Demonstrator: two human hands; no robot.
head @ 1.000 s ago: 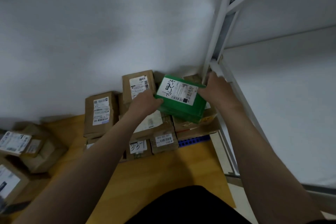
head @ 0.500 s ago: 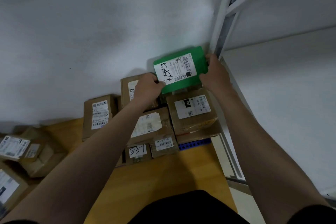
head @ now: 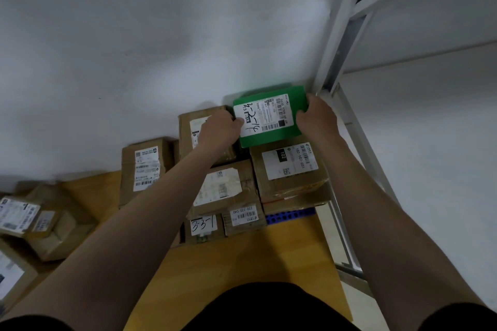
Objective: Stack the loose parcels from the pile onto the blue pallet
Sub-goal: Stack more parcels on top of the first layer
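- The green parcel is held at the back right corner of the stack, above and behind the brown box labelled 102, close to the wall and the white rack post. Whether it already rests there cannot be told.
- It is gripped at its left edge by the left hand, fingers curled onto the label, and at its right edge by the right hand, thumb laid on the top face.
- If it is released while tilted, it could slide forward off the brown box or drop into a gap at the wall.
- The right hand could be knocked against the rack post, so close beside it.
- The boxes on the blue pallet are stacked unevenly, so neighbours could be shifted by a hard push.
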